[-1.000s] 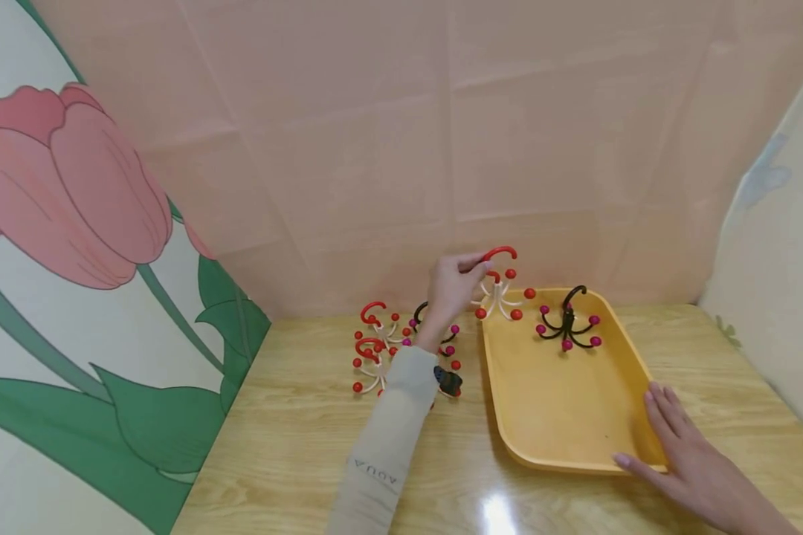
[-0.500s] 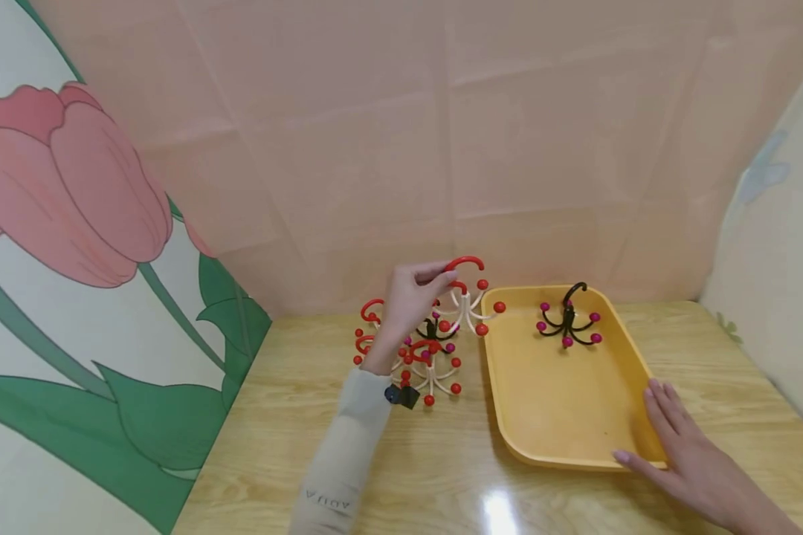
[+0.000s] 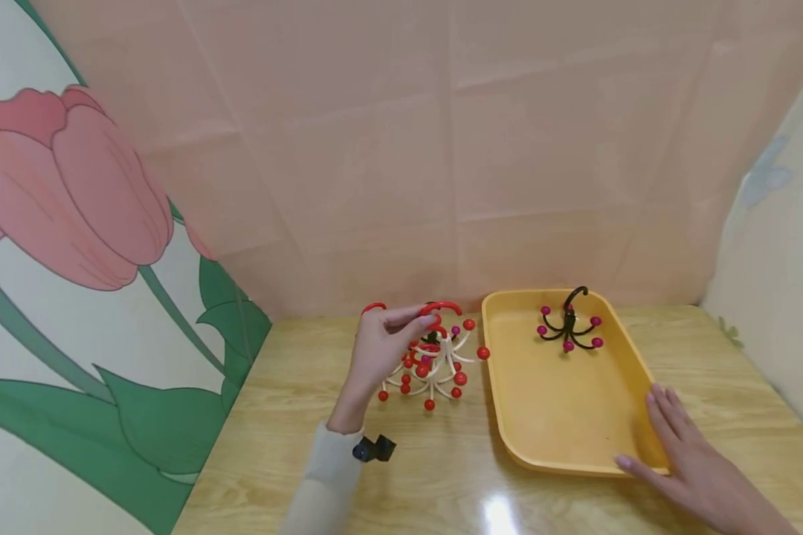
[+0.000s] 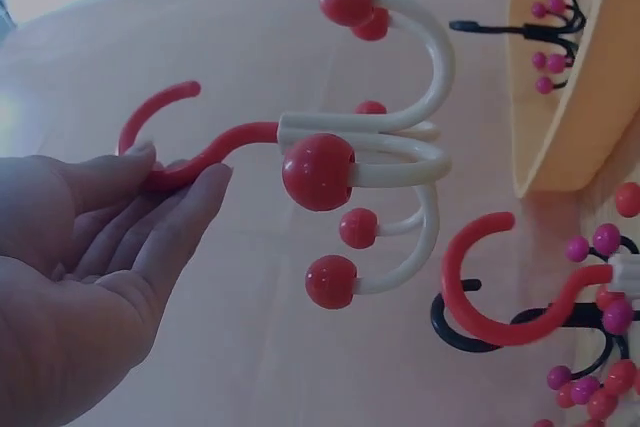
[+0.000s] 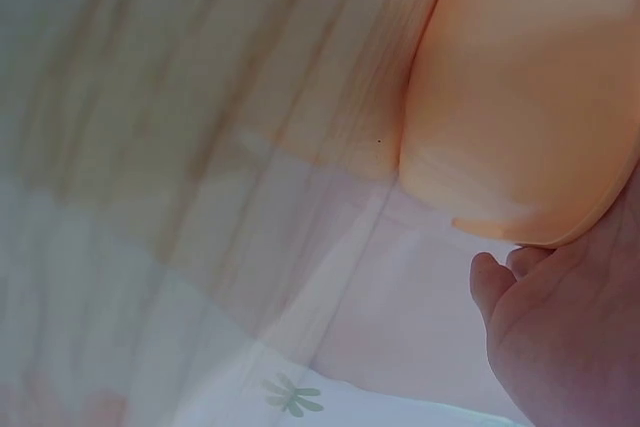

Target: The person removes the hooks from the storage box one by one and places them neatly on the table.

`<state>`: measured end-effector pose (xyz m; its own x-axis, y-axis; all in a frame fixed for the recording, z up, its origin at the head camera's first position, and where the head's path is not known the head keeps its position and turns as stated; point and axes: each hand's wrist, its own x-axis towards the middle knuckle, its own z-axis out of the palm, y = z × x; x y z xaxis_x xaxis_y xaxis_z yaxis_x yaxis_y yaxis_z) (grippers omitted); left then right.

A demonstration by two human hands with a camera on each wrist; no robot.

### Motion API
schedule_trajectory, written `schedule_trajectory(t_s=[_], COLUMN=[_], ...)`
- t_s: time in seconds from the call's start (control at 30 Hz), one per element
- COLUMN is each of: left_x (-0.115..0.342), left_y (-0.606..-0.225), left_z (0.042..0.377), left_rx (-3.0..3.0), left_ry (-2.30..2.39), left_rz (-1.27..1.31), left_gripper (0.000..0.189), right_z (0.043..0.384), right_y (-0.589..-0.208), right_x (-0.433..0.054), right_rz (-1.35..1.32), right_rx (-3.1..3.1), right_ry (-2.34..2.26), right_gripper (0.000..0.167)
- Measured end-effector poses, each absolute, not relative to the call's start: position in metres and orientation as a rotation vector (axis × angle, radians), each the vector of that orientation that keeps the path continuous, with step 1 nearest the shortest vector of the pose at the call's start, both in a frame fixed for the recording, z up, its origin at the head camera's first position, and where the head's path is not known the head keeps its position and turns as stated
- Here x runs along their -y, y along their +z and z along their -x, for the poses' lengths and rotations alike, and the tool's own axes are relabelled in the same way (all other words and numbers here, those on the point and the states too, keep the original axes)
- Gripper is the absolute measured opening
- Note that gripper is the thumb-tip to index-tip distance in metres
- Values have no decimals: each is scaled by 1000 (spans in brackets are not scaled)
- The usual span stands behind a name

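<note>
My left hand point(image 3: 381, 349) pinches the red curved top of a white multi-arm hanging hook point(image 4: 330, 127) with red ball tips. It hangs above the table, left of the yellow tray point(image 3: 562, 409). Under and behind it, several similar hooks crowd together; one white one point(image 3: 431, 386) and a black one with magenta balls point(image 4: 590, 315) show, the others partly hidden by my hand. Inside the tray, near its far end, stands another black hook point(image 3: 569, 323). My right hand point(image 3: 702, 464) rests on the tray's near right corner, fingers extended along the side and thumb on the front rim.
The wood-grain table point(image 3: 261, 446) carries both the tray and the hooks. A pinkish cloth point(image 3: 375, 163) hangs along the back. To the left stands a panel with a printed tulip point(image 3: 107, 186), and a pale panel point(image 3: 783, 282) closes the right side.
My left hand has moved left and down with the white hook, from over the tray's far left edge to above the crowded hooks. The right hand stays in place.
</note>
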<state>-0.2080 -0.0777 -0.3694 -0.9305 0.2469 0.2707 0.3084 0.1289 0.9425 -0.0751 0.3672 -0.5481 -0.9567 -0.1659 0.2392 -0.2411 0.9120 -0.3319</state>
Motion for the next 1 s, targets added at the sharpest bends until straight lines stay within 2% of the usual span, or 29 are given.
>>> schedule_trajectory(t_s=[0.37,1.0], left_x=[101,102], left_y=[-412,-471], left_z=[179,166], left_rx=[2419,2505], left_ry=[-1950,-2023], left_rz=[544,473], left_gripper=[27,26], right_z=[74,74], right_y=[-547,-543], right_x=[-365,-363], right_rz=[-293,-298], right_rx=[2883,2874], right_ry=[545,550], right_gripper=[112,110])
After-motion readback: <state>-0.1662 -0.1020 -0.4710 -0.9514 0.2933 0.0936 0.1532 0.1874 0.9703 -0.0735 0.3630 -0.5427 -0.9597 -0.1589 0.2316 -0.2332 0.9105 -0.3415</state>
